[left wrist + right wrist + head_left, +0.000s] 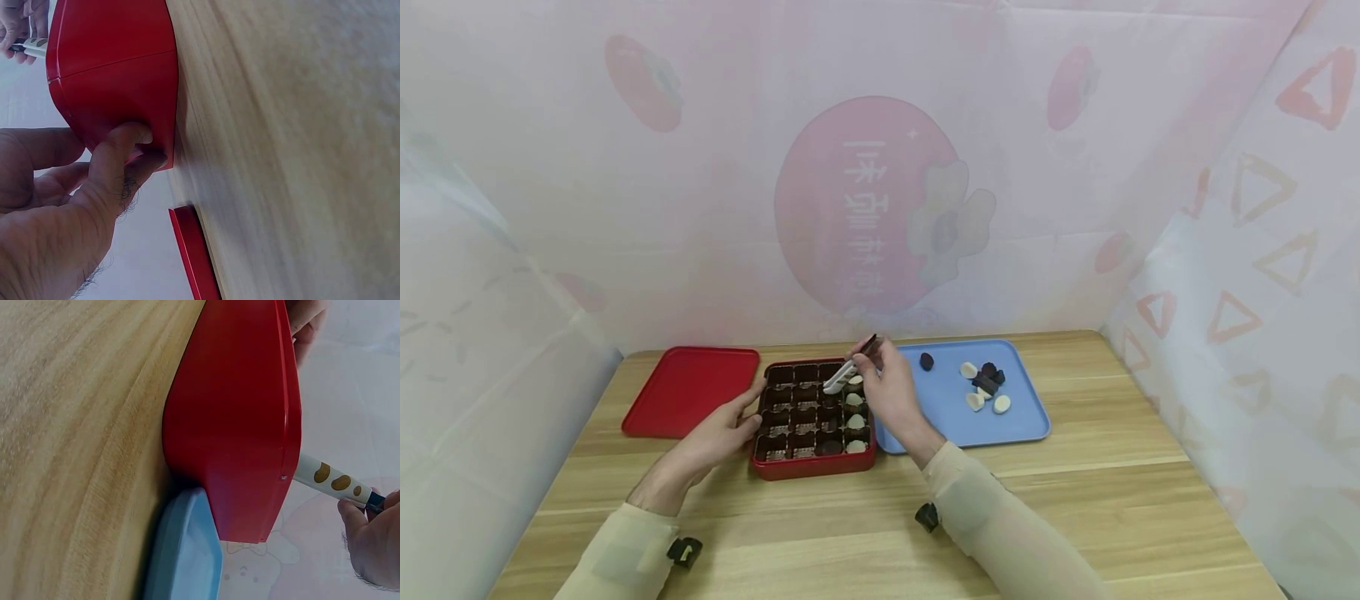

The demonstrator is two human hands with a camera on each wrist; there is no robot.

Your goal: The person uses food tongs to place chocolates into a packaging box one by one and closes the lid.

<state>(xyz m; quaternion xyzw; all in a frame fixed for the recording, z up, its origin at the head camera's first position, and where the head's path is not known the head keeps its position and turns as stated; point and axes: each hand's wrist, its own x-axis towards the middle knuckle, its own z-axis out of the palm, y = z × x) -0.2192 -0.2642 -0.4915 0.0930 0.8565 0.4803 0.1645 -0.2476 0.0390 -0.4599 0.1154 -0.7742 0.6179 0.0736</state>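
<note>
My left hand (721,433) rests against the left side of a red box (812,470), fingertips touching its wall (119,94). Inside the box a dark divided insert holds white chocolates (855,422) down the right column and dark ones (830,447) in the column beside it. White tongs (844,375) with gold spots and a dark end are pinched in my right hand (887,387). Their tips point down over the dark column, near its second row from the back. I cannot tell whether a chocolate is between the tips.
A blue tray (936,425) stands right of the box, with a lone dark chocolate (927,362) and a cluster of white chocolates (1002,404) and dark ones (987,382). A red lid (692,392) lies to the left. Behind the wooden table (820,533) hangs a printed curtain (722,208).
</note>
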